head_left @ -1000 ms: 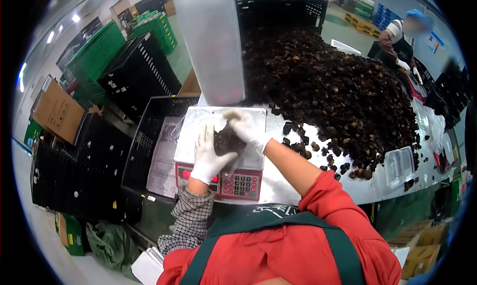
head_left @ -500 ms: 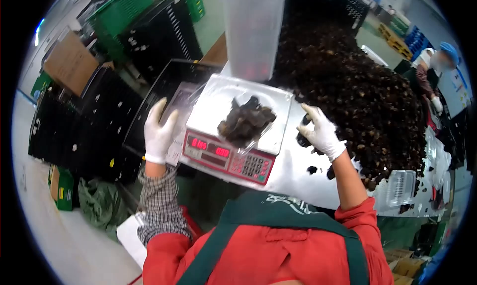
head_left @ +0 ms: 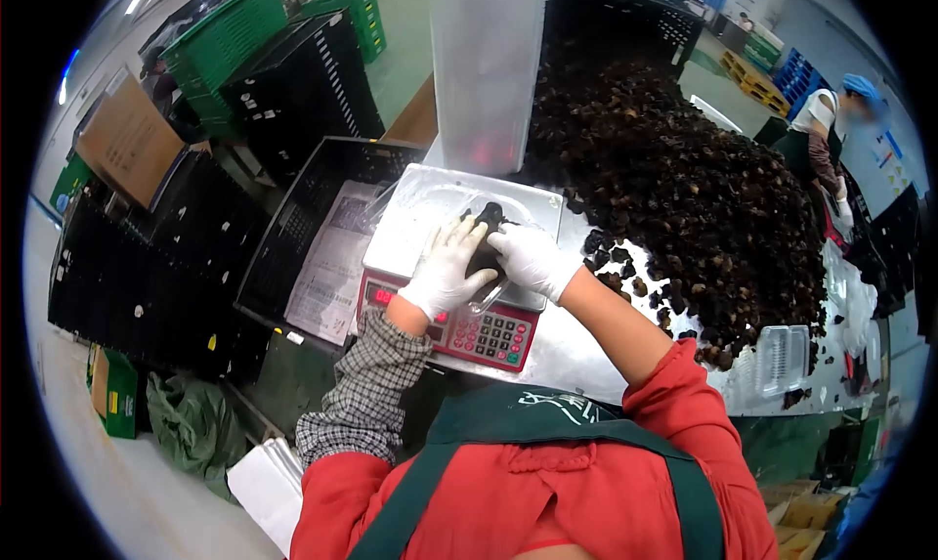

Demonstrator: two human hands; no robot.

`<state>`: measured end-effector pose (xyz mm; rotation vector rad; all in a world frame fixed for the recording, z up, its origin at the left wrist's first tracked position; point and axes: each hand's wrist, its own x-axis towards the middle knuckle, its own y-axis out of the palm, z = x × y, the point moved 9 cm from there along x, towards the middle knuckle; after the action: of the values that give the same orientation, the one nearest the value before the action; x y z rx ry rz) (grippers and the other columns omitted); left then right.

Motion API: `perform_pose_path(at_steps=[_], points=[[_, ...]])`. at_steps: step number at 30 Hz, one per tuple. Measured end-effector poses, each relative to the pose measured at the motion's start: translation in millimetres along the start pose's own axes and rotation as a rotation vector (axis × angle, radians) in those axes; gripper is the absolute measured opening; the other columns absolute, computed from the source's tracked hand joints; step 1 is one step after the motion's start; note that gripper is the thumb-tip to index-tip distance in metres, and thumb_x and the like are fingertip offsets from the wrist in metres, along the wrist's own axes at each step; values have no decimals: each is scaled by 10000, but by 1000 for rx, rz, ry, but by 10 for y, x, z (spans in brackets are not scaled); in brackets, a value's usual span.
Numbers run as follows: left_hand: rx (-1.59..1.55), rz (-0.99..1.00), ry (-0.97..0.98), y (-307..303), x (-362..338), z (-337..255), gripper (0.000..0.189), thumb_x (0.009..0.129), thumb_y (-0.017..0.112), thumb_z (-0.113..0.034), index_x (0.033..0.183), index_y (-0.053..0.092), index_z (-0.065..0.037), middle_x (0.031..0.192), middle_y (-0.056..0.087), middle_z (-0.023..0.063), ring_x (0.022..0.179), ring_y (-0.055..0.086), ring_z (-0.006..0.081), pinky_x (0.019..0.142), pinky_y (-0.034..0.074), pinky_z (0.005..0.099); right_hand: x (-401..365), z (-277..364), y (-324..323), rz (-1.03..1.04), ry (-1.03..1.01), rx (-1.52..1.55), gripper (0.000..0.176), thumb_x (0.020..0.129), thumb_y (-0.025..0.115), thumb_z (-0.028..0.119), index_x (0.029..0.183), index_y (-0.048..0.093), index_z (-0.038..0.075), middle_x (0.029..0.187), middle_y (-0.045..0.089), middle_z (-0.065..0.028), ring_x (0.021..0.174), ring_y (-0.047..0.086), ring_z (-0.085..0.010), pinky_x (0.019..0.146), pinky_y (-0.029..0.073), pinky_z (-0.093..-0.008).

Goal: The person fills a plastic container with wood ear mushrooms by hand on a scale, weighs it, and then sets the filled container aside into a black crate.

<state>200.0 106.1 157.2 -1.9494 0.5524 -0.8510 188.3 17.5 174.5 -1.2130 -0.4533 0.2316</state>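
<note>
A digital scale with a red body [head_left: 523, 353] stands before me, and on its plate lies a clear plastic tray [head_left: 532, 208] with dark wood ear mushrooms [head_left: 490, 213]. My left hand [head_left: 442, 272], in a white glove, lies over the tray's left side with its fingers spread against the mushrooms. From the right, my gloved right hand [head_left: 535, 260] reaches in with fingers bent together at the mushrooms; its fingertips are partly hidden. Both hands cover much of the tray and part of the scale's display.
A large heap of wood ear mushrooms [head_left: 684, 198] spreads over the metal table to the right. Behind the scale rises a tall stack of clear trays [head_left: 484, 81]. A black crate [head_left: 259, 257] with printed sheets [head_left: 327, 267] is at left. A co-worker [head_left: 821, 130] stands far right.
Both hands have come inward from either side of the scale onto the mushrooms in the tray. The mushrooms are now bunched between them. The view has shifted slightly.
</note>
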Motion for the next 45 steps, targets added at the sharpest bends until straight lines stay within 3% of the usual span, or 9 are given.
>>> perform_pose_path(at_steps=[2,7,9,14,17,21,29,35,45], points=[[-93,-3,-51,-24,15,117,737,762,718,-369,1355,444,-28,1394,414,237,1330,340,387,1111,245,463,-18,-269,-25,16,222,460,211,792,624,66,996,669,92,964,660,-142,896,642,-301,791,515,-374],[-102,-71,-39,-200,44,111,741,704,778,-341,1314,497,-29,1351,469,240,1292,410,379,1091,299,442,-42,-450,-635,-199,331,545,231,890,605,78,1108,658,21,971,704,-94,870,638,-128,809,501,-258],[-146,-153,0,-456,15,71,747,679,806,-305,1301,504,-24,1320,502,222,1256,460,352,1065,341,428,-244,-605,-847,-273,351,571,253,878,595,125,1106,653,32,993,692,-144,888,672,-193,781,518,-294],[-719,-460,-424,-1132,-613,942,578,778,738,-125,1276,508,57,1269,555,189,1181,529,255,1003,409,337,-1175,-1396,-823,-34,718,164,330,837,669,184,1122,634,21,863,672,-117,679,655,-169,611,531,-308],[-559,-571,-602,-1401,-971,1171,438,870,659,-109,1256,536,57,1234,590,182,1123,578,227,969,449,302,-1487,-1500,-660,-17,852,260,352,809,699,193,1109,630,23,884,665,-95,645,651,-198,595,522,-327],[-522,-598,-591,-1468,-1038,1174,383,885,659,-116,1233,576,21,1213,609,166,1100,591,202,952,467,291,-926,-1003,-666,-34,529,195,254,852,635,192,1064,648,52,946,644,-107,845,637,-260,762,506,-341],[-209,-514,-207,-1226,-714,405,229,772,721,-34,992,667,1,965,660,115,910,632,202,816,499,292,-125,-622,-268,160,356,55,258,821,631,186,1052,651,73,936,659,-122,864,643,-282,785,505,-367],[-170,-230,43,-378,-333,-94,189,730,742,-102,899,669,-60,824,634,78,793,601,284,778,485,376,51,-613,20,133,196,-259,93,780,632,165,828,658,89,876,617,-109,810,630,-305,714,515,-393],[-499,-350,-277,-939,-455,303,140,757,722,-51,893,702,-26,876,673,106,814,651,234,731,512,311,-183,301,-216,204,0,131,141,828,636,199,896,659,78,886,621,-122,813,628,-306,727,514,-381]])
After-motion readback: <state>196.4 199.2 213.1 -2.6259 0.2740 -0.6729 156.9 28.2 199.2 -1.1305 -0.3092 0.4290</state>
